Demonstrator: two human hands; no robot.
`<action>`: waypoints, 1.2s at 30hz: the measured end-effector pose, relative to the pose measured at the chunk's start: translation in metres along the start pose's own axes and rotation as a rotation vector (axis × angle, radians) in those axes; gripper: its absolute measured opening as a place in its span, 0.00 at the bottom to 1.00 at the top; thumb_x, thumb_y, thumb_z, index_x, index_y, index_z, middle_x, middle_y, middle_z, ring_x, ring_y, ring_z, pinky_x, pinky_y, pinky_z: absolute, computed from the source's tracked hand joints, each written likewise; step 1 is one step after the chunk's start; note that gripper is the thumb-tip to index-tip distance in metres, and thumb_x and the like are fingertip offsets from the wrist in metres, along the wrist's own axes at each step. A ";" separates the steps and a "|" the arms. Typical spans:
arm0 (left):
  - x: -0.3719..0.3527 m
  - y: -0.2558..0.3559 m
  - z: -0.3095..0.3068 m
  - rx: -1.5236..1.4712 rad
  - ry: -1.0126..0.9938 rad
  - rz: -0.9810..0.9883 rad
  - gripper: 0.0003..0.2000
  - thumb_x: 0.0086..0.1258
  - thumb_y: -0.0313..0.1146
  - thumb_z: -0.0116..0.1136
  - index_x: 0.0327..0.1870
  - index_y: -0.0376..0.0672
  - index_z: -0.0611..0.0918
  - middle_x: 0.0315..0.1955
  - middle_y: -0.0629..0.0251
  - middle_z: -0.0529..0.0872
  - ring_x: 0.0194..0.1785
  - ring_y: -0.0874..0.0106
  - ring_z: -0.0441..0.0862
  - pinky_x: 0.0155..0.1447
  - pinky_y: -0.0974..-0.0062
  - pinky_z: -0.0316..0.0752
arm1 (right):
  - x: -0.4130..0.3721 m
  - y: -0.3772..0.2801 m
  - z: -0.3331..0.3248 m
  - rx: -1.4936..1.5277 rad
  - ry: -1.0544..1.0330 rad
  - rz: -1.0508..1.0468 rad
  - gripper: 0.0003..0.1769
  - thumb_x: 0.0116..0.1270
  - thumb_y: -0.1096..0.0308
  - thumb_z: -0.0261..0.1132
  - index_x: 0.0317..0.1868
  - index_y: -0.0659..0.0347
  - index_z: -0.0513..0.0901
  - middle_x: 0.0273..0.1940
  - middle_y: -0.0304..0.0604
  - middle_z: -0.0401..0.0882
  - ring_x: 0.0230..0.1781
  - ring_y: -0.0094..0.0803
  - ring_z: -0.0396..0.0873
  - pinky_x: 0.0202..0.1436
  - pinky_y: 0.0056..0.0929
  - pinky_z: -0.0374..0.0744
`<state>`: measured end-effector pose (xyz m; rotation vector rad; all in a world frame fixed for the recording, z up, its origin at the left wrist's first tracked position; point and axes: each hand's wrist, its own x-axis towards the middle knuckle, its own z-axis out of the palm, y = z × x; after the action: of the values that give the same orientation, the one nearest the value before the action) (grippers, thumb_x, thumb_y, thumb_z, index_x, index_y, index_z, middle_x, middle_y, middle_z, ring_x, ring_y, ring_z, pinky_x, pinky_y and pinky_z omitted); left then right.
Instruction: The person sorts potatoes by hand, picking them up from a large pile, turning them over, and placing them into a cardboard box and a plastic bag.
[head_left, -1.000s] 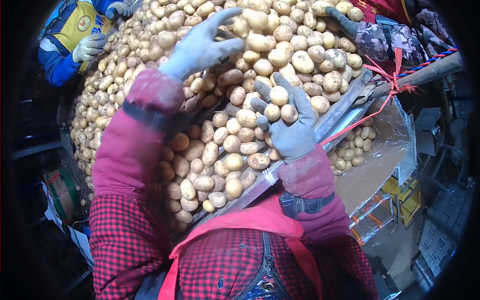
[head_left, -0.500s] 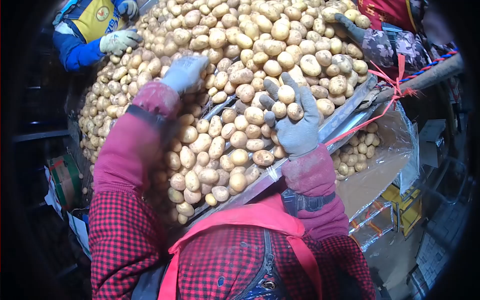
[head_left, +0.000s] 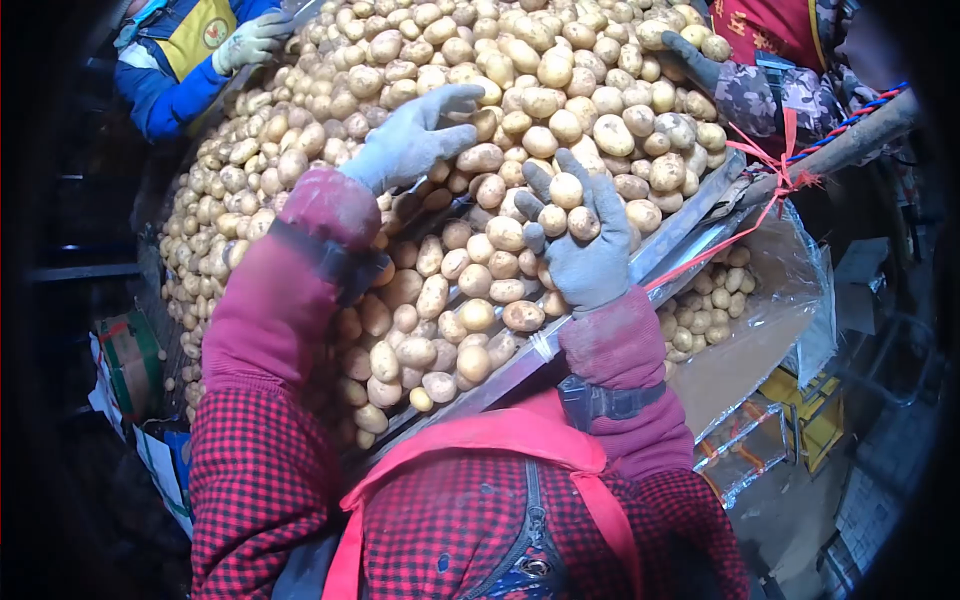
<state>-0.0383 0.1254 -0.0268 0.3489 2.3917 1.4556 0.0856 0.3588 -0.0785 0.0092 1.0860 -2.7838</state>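
Note:
My left hand [head_left: 415, 140], in a grey-blue glove, reaches over the heap of potatoes [head_left: 430, 265] with its fingers stretched out and thumb apart. A brownish potato [head_left: 484, 123] lies just beyond its fingertips, and I see nothing in its grip. My right hand [head_left: 590, 262], gloved in grey, is turned palm up above the heap's right side. Three small potatoes [head_left: 566, 190] rest in it, held between the curled fingers and the palm.
A metal rail [head_left: 690, 225] borders the heap on the right, with red twine [head_left: 778, 180] tied to a pole. Beyond it, a lined box [head_left: 730, 385] contains more potatoes. Two co-workers' gloved hands reach in, at upper left [head_left: 253, 42] and upper right [head_left: 692, 60].
My left hand has moved right and its fingers have spread. My right hand keeps the same potatoes, almost still. The upper-left co-worker's hand has lifted away from the heap.

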 end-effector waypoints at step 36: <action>-0.106 0.019 -0.016 0.516 0.029 0.339 0.15 0.71 0.37 0.72 0.55 0.42 0.88 0.56 0.55 0.87 0.60 0.53 0.84 0.64 0.58 0.80 | 0.023 0.058 0.043 -0.326 -0.366 -0.160 0.54 0.51 0.87 0.82 0.80 0.61 0.69 0.74 0.44 0.75 0.73 0.35 0.74 0.77 0.35 0.76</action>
<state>0.0535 0.0828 0.0122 0.8952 2.8107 0.9318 0.0729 0.2845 -0.0868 -0.6221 1.4666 -2.5516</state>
